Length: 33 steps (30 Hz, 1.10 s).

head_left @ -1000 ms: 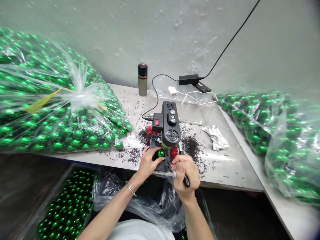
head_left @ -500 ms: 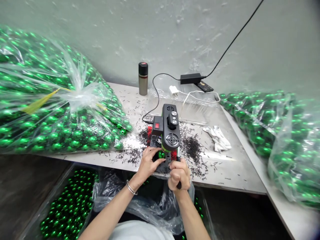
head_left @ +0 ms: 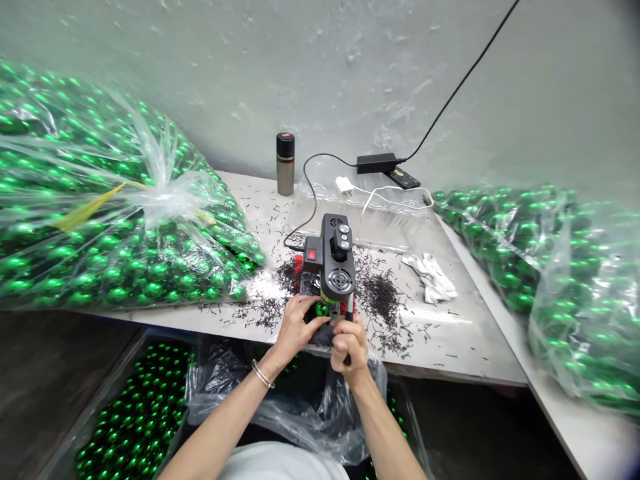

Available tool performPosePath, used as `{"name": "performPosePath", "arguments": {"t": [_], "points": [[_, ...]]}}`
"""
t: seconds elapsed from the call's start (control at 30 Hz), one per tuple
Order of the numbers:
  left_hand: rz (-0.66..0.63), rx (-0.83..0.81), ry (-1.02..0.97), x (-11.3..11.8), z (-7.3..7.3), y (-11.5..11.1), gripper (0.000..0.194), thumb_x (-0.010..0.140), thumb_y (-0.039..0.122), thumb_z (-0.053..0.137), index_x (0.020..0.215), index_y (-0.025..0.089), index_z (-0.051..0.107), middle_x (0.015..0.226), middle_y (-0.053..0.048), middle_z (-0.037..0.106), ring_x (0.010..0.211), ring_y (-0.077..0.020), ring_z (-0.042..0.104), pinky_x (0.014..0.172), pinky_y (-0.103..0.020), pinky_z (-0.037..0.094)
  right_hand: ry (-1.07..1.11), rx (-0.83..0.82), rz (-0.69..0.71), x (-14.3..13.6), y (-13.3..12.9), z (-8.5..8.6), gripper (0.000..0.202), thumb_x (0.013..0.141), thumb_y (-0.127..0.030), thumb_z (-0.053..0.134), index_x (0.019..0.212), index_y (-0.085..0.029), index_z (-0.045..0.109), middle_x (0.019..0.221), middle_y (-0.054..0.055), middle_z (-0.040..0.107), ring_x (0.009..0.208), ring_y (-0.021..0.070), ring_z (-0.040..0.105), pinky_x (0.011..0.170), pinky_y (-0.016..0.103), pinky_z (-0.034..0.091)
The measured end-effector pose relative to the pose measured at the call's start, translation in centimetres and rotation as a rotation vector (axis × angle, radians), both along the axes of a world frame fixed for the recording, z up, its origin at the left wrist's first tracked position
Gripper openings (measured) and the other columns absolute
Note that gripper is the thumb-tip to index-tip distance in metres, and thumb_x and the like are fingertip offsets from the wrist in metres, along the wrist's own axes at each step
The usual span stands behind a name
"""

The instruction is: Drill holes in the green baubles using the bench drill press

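Note:
A small black bench machine (head_left: 338, 257) with a red switch and round vents stands near the front edge of the table. Under its head sits a shiny green ball (head_left: 321, 309). My left hand (head_left: 297, 327) is closed on that ball, thumb in front and fingers behind. Around the black grip of the machine's lever (head_left: 349, 317) my right hand (head_left: 349, 343) is wrapped in a fist. Red parts show beside the machine's base, and the spot beneath its head is partly hidden.
Small black bits (head_left: 381, 295) lie scattered over the table (head_left: 475, 340). A large bag of green balls (head_left: 165, 267) fills the left, another bag (head_left: 590, 320) the right. Behind are a bottle (head_left: 285, 167), a power adapter (head_left: 376, 163) and cables; white gloves (head_left: 431, 278) lie right.
My right hand and the lever have shifted left and slightly up, closer to my left hand. My left hand stays at the ball. The whole view has moved slightly.

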State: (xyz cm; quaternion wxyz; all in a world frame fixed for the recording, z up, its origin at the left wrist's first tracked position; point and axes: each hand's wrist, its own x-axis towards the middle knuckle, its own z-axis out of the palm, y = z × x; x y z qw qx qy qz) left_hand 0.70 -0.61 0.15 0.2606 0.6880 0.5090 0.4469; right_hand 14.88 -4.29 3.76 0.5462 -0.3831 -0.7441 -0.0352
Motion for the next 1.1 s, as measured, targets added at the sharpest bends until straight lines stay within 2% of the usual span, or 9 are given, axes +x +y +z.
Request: {"name": "performPosePath", "arguments": {"t": [0.1, 0.33, 0.43, 0.57, 0.63, 0.73, 0.9, 1.0, 1.1], "points": [[0.012, 0.011, -0.015, 0.1, -0.2, 0.1, 0.031, 0.08, 0.028, 0.077, 0.11, 0.022, 0.071, 0.103, -0.007, 0.069, 0.102, -0.0245, 0.063, 0.094, -0.042, 0.05, 0.069, 0.083, -0.017, -0.2, -0.3, 2.3, 0.023, 0.095, -0.014, 0.036, 0.075, -0.022, 0.045, 0.072, -0.001, 0.053, 0.063, 0.0128, 0.052, 0.067, 0.033, 0.047], [0.039, 0.029, -0.056, -0.2, 0.6, -0.7, 0.03, 0.082, 0.031, 0.076, 0.11, 0.021, 0.07, 0.107, -0.009, 0.069, 0.105, -0.0256, 0.064, 0.095, -0.044, 0.052, 0.251, -0.111, -0.001, -0.8, -0.8, 10.1, 0.025, 0.091, -0.005, 0.045, 0.072, -0.02, 0.048, 0.069, -0.001, 0.053, 0.066, 0.0125, 0.055, 0.06, 0.028, 0.042], [-0.034, 0.12, 0.01, -1.9, 1.1, -3.2, 0.036, 0.085, 0.032, 0.073, 0.118, 0.021, 0.066, 0.112, -0.011, 0.07, 0.111, -0.0269, 0.062, 0.097, -0.045, 0.051, 0.243, -0.123, -0.003, -0.8, -0.9, 10.4, 0.025, 0.09, -0.003, 0.046, 0.072, -0.02, 0.049, 0.07, -0.001, 0.053, 0.067, 0.012, 0.055, 0.061, 0.027, 0.042], [-0.174, 0.192, 0.153, -4.7, 1.1, -7.0, 0.045, 0.087, 0.033, 0.071, 0.129, 0.022, 0.06, 0.117, -0.012, 0.071, 0.114, -0.0276, 0.061, 0.097, -0.045, 0.051, 0.212, -0.084, 0.009, -0.7, -1.0, 8.9, 0.026, 0.089, -0.001, 0.046, 0.071, -0.02, 0.048, 0.069, -0.001, 0.053, 0.066, 0.0115, 0.054, 0.061, 0.027, 0.042], [-0.193, 0.213, 0.192, -5.8, 1.1, -7.6, 0.04, 0.09, 0.033, 0.068, 0.128, 0.022, 0.061, 0.12, -0.011, 0.071, 0.115, -0.0271, 0.061, 0.098, -0.045, 0.05, 0.208, -0.068, 0.011, -0.8, -1.0, 8.3, 0.025, 0.088, -0.001, 0.046, 0.072, -0.02, 0.048, 0.068, -0.001, 0.053, 0.066, 0.0116, 0.055, 0.061, 0.026, 0.042], [-0.071, 0.247, 0.201, -7.2, 1.7, -5.4, 0.026, 0.097, 0.025, 0.056, 0.121, 0.021, 0.064, 0.117, -0.011, 0.071, 0.113, -0.0251, 0.062, 0.097, -0.045, 0.051, 0.217, -0.042, 0.014, -0.9, -0.9, 8.1, 0.025, 0.088, 0.0, 0.045, 0.071, -0.02, 0.049, 0.068, -0.001, 0.053, 0.066, 0.012, 0.055, 0.06, 0.026, 0.043], [0.282, 0.264, 0.311, -10.1, 4.0, 3.0, 0.027, 0.098, 0.02, 0.046, 0.114, 0.017, 0.067, 0.113, -0.015, 0.071, 0.108, -0.0273, 0.062, 0.097, -0.047, 0.049, 0.23, -0.014, 0.005, -1.1, -0.7, 7.9, 0.027, 0.087, 0.0, 0.045, 0.069, -0.02, 0.048, 0.064, -0.001, 0.052, 0.064, 0.0127, 0.055, 0.058, 0.027, 0.043], [0.317, 0.156, 0.465, -11.7, 5.2, 7.4, 0.022, 0.093, 0.019, 0.051, 0.106, 0.018, 0.068, 0.105, -0.013, 0.072, 0.099, -0.0268, 0.063, 0.091, -0.042, 0.051, 0.225, -0.017, -0.009, -1.2, -0.8, 7.8, 0.028, 0.087, 0.0, 0.044, 0.068, -0.02, 0.048, 0.062, -0.001, 0.051, 0.063, 0.0131, 0.054, 0.056, 0.027, 0.042], [0.252, -0.071, 0.614, -12.0, 5.6, 9.8, 0.011, 0.086, 0.019, 0.061, 0.094, 0.018, 0.068, 0.093, -0.012, 0.071, 0.091, -0.0269, 0.065, 0.086, -0.037, 0.05, 0.227, -0.014, -0.015, -1.3, -0.9, 7.8, 0.028, 0.087, 0.0, 0.044, 0.068, -0.021, 0.048, 0.062, -0.001, 0.052, 0.062, 0.0132, 0.055, 0.056, 0.027, 0.042]]}}
